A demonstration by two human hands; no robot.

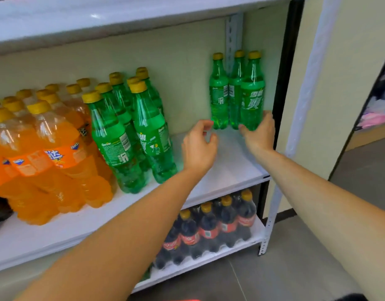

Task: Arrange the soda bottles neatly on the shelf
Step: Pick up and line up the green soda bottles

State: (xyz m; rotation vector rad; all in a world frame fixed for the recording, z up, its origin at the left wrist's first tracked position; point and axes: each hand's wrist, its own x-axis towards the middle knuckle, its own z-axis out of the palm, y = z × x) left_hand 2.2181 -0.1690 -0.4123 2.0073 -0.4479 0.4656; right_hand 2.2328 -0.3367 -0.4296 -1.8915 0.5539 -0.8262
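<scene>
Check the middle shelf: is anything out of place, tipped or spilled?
Three green bottles stand alone in the back right corner, split from the main green group by a bare stretch of shelf. The right hand grips the front bottle; the left hand is beside them. Nothing tipped or spilled.

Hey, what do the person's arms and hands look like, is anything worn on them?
Both are bare. The left hand and right hand wear no gloves, and no ring or watch shows. The left forearm and right forearm are uncovered as far as the picture's edge, with no sleeve, bracelet or marking visible.
</scene>
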